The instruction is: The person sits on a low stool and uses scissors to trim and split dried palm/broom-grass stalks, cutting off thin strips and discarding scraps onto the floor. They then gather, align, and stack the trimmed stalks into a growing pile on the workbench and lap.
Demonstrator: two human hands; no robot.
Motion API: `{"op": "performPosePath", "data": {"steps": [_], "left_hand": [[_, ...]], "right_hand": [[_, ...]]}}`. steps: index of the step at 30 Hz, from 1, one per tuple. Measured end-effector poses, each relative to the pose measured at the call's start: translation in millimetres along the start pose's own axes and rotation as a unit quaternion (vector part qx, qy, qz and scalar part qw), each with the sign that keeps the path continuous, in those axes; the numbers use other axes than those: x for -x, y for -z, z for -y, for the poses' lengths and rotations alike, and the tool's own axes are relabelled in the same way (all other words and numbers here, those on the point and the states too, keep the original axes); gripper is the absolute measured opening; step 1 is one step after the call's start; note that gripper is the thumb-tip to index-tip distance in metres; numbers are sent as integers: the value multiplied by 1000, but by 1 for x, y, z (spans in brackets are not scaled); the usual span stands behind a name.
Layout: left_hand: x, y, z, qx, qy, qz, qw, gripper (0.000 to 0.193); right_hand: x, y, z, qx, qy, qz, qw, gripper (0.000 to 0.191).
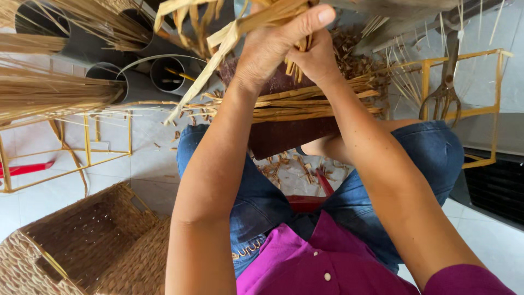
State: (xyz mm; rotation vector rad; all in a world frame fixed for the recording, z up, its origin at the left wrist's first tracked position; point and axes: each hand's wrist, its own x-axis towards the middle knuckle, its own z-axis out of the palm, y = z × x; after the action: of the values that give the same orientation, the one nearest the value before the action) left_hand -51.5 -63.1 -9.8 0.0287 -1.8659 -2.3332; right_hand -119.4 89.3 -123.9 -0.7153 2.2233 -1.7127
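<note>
View from my head, looking down past both forearms. My left hand point(273, 46) is raised in front of me and closed around a bunch of flat dried reed strips point(256, 19), thumb stretched across the top; the strips fan out above and to the left of it, one long strip trailing down toward my left knee. My right hand point(314, 60) sits just beside and partly behind the left, fingers curled into the same bunch; how tightly it grips I cannot tell.

Below the hands, a layer of cut strips point(305, 104) lies across a dark brown board point(289, 136) resting over my lap, and short trimmings point(289, 169) litter the floor between my knees. I judge the sorting or trimming to be mid-course: some strips are already laid down, while the bunch in hand is not.

Far left of the hands: grey tubes point(103, 71) holding uncut reed. Lower left: a woven basket point(87, 240), apparently finished. To the right: shears point(445, 87) hang on a yellow frame point(480, 109).
</note>
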Motion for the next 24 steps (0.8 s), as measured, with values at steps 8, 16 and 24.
{"op": "performPosePath", "data": {"steps": [8,16,24], "left_hand": [[-15,-6,55,-4,-73,-5,997,52],[-19,-13,69,-67,-92,-20,993,41],[-24,-5,13,85,-32,-86,992,22]], "right_hand": [[4,-10,-8,30,-28,22,999,34],[3,-7,-12,60,40,34,997,40],[-13,13,49,-9,-51,97,994,23]]}}
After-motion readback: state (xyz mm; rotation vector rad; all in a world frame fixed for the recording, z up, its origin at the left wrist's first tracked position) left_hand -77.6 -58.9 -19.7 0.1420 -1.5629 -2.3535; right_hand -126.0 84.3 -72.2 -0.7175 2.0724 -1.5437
